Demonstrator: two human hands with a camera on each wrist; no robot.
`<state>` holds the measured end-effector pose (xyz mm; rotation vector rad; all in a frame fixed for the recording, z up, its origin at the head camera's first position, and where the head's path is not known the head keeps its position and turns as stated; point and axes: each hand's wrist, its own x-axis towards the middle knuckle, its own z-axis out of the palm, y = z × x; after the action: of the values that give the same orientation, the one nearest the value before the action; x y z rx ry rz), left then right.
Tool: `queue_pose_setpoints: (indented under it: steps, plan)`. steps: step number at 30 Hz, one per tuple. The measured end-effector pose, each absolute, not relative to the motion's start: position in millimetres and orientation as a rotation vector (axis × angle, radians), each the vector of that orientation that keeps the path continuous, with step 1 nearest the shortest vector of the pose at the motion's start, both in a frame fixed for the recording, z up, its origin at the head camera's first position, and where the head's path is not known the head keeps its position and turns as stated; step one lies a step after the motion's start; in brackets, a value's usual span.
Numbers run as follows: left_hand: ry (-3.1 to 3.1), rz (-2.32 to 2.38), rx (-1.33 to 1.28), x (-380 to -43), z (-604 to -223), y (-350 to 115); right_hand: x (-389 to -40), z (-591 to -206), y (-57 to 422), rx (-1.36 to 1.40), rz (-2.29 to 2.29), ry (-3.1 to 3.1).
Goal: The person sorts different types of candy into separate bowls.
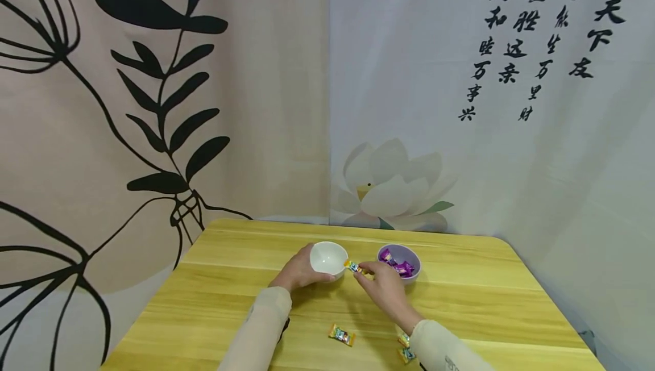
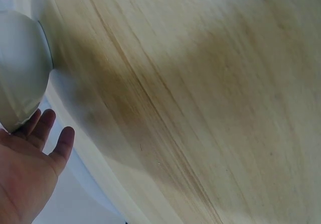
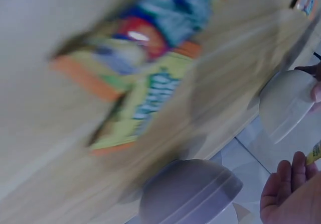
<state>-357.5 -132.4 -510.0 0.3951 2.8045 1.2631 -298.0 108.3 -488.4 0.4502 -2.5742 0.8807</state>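
Observation:
My left hand point(image 1: 298, 270) grips a white bowl point(image 1: 328, 257) at its left side, thumb along the near side. In the left wrist view, fingers of that hand point(image 2: 30, 169) lie against the outside of the bowl point(image 2: 22, 63). Between thumb and fingers, my right hand point(image 1: 385, 290) pinches a small yellow-wrapped candy point(image 1: 352, 266) at the white bowl's right rim. Just right of that hand stands a lilac bowl point(image 1: 414, 278) with several purple-wrapped candies point(image 1: 404, 269) inside. The right wrist view shows the held candy point(image 3: 314, 153) only partly.
One yellow-wrapped candy point(image 1: 341, 335) lies on the wooden table point(image 1: 476, 297) nearer the front. Two more, an upper candy point(image 1: 404, 339) and a lower candy point(image 1: 407, 355), lie beside the right sleeve, partly covered. A printed curtain point(image 1: 276, 104) hangs behind the table.

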Motion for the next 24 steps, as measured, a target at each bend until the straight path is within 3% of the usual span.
queue_pose_setpoints:
  steps: [24]
  plan:
    - [2.751,1.347,0.481,-355,-506,-133,-354,-484,57,0.453,0.793,-2.68]
